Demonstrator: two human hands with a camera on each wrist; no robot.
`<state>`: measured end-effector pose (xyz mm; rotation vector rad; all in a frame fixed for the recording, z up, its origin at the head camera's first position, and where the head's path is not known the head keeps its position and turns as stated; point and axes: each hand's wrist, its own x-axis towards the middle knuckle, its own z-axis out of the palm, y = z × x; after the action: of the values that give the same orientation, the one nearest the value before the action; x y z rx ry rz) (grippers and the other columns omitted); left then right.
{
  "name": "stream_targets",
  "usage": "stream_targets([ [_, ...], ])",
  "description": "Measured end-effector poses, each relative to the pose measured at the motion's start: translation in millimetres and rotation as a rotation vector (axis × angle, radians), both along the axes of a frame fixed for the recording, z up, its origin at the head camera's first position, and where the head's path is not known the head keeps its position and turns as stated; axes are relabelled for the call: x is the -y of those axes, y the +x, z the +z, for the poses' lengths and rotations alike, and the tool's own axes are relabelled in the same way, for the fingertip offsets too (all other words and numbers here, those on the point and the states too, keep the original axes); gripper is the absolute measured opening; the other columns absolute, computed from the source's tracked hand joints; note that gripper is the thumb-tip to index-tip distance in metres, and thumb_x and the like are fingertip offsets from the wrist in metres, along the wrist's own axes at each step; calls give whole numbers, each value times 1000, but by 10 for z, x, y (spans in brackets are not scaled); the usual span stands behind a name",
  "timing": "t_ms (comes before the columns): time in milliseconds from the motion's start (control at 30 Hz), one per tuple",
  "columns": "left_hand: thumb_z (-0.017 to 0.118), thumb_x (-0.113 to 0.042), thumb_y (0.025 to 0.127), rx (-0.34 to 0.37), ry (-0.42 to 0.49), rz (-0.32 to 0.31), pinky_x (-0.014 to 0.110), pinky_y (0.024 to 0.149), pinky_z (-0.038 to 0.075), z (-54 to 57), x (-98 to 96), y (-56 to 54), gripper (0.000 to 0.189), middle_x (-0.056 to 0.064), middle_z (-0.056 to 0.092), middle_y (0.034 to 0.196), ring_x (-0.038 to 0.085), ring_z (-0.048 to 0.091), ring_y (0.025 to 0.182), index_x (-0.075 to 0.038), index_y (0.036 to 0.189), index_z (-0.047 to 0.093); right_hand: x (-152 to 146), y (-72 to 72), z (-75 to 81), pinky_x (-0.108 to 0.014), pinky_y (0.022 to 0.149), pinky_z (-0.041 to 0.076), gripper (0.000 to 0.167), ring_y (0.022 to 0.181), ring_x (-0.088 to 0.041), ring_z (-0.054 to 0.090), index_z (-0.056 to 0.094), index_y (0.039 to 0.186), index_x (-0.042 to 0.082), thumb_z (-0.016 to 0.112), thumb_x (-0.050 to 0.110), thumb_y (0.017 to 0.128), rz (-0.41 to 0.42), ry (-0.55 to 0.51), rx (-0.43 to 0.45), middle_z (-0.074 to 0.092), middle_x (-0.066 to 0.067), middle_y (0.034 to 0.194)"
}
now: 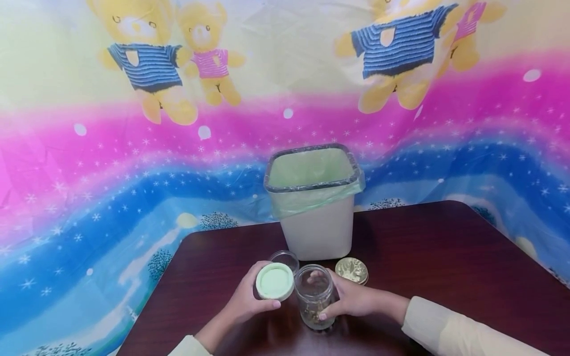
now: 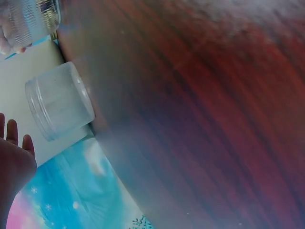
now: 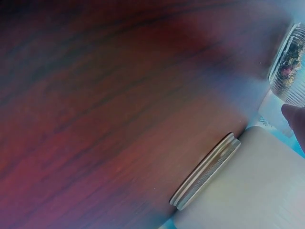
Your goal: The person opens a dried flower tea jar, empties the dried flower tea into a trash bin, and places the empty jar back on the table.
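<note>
Between the thumb and fingers of my left hand (image 1: 246,298) is a pale green round lid (image 1: 275,281), held above the table. My right hand (image 1: 354,295) grips a clear ribbed glass jar (image 1: 315,296) close beside it, mouth upward. Dried bits (image 3: 289,64) lie at the jar's bottom in the right wrist view. Behind the left hand stands a clear open jar (image 2: 59,102), partly hidden in the head view. A gold lid (image 1: 352,270) lies on the table just beyond the right hand. In the left wrist view, only some left-hand fingers show.
A pale waste bin (image 1: 318,235) with a green liner stands behind the hands on the dark wooden table (image 1: 423,247). Behind the table hangs a cloth backdrop (image 1: 285,113) printed with bears.
</note>
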<state>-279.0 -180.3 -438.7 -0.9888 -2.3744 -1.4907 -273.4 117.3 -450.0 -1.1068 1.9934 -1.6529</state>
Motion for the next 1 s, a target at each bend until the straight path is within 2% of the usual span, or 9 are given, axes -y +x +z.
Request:
stream_targets([
  [200, 88, -14, 64, -4, -32, -37, 34, 95, 41, -41, 61, -4, 74, 1, 59, 119, 18, 54, 108, -14, 130, 55, 9, 3, 11, -28, 101, 37, 81, 126, -41, 44, 23, 141, -9, 75, 7, 82, 25, -22, 24, 43, -26, 137],
  [467, 88, -16, 65, 2, -73, -28, 33, 95, 41, -131, 143, -17, 72, -3, 61, 117, 16, 55, 107, -16, 129, 57, 1, -4, -9, -28, 101, 37, 80, 126, -42, 44, 25, 141, -9, 76, 10, 82, 3, 0, 12, 42, -27, 137],
  [667, 89, -30, 66, 12, -173, -32, 34, 95, 41, -185, 170, -27, 69, -8, 60, 115, 14, 55, 105, -20, 127, 57, -6, 10, 17, -27, 100, 39, 79, 125, -42, 44, 26, 139, -10, 77, 9, 82, -20, 5, 4, 41, -27, 137],
  [833, 88, -40, 67, 33, -280, -12, 35, 92, 42, -230, 169, -29, 67, -13, 59, 111, 10, 54, 103, -25, 125, 58, -8, 16, 18, -27, 100, 38, 79, 126, -42, 43, 25, 140, -10, 76, 8, 82, -7, -5, 25, 41, -28, 138],
  [1000, 84, -54, 66, -28, -396, 26, 40, 88, 42, -247, 147, -24, 68, -16, 58, 108, 9, 52, 101, -26, 123, 59, -1, 24, 26, -27, 101, 37, 80, 126, -41, 43, 24, 141, -9, 75, 9, 82, 0, -13, 44, 41, -26, 139],
])
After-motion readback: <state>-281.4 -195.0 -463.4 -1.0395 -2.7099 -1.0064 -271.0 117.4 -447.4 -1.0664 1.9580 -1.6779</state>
